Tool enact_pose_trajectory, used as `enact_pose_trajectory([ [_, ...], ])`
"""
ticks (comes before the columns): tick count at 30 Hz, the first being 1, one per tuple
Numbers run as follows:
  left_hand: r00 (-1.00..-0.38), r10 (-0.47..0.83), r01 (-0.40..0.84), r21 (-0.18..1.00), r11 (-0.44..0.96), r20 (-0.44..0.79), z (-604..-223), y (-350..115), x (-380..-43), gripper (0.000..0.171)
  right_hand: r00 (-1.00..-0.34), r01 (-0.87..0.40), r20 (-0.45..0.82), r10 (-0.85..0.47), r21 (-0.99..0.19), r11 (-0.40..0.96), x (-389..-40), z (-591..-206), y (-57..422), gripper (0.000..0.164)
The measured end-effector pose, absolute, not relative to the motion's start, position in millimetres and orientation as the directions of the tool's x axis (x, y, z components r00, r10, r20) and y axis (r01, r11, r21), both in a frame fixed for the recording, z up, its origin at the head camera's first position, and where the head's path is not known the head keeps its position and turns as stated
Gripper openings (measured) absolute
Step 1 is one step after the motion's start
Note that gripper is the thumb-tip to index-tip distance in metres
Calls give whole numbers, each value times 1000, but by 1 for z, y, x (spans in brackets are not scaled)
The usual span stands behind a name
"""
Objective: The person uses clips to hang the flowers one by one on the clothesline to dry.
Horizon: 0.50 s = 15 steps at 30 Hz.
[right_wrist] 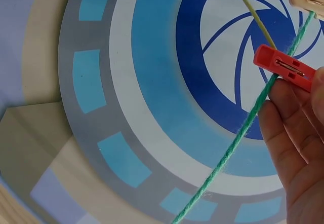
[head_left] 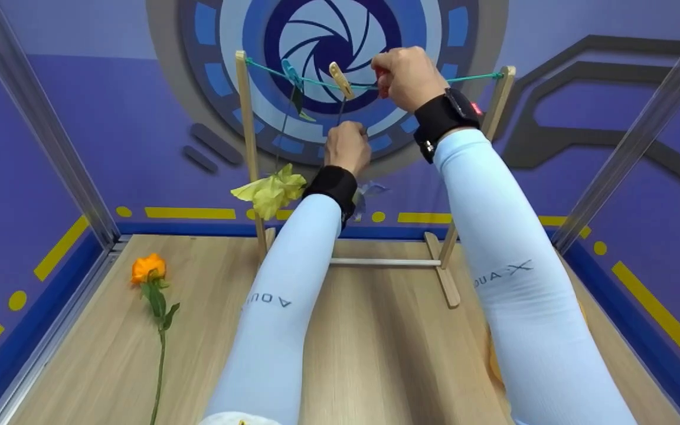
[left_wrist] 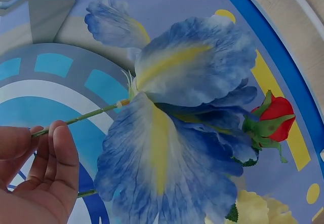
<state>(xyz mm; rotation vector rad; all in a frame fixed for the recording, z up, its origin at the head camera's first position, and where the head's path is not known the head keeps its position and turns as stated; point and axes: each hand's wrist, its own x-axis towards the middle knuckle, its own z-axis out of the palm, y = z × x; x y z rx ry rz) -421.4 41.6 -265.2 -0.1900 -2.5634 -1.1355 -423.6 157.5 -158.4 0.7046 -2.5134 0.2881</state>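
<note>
My left hand (head_left: 347, 144) pinches the thin green stem of a blue artificial iris (left_wrist: 174, 69), whose petals have yellow streaks. Higher up, my right hand (head_left: 409, 77) grips a red clothespin (right_wrist: 281, 64) at the green string (right_wrist: 228, 155); the upper end of a stem meets the clothespin there. The string runs between two posts of a wooden stand (head_left: 247, 130). To the left on it, a wooden clothespin (head_left: 340, 79) holds another stem, and a blue clothespin (head_left: 291, 72) holds a yellow flower (head_left: 274, 190) hanging head down. A red rose (left_wrist: 278, 120) hangs behind the iris.
An orange flower (head_left: 149, 269) with a long leafy stem lies on the tabletop (head_left: 369, 354) at left. Part of a yellow-orange object (head_left: 494, 357) shows beside my right sleeve. The stand's crossbar (head_left: 387, 262) and foot (head_left: 447, 283) are low, before a patterned wall.
</note>
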Motion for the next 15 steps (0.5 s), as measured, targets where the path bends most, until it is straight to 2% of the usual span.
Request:
enact_pose_trajectory([
  [8, -937, 14, 265, 684, 679, 350, -266, 41, -425, 39, -754, -519, 514, -408, -86, 851, -422, -157, 157, 29],
  [15, -934, 18, 273, 679, 681, 357, -265, 42, -424, 33, -777, -486, 517, -358, -132, 864, -420, -156, 156, 33],
])
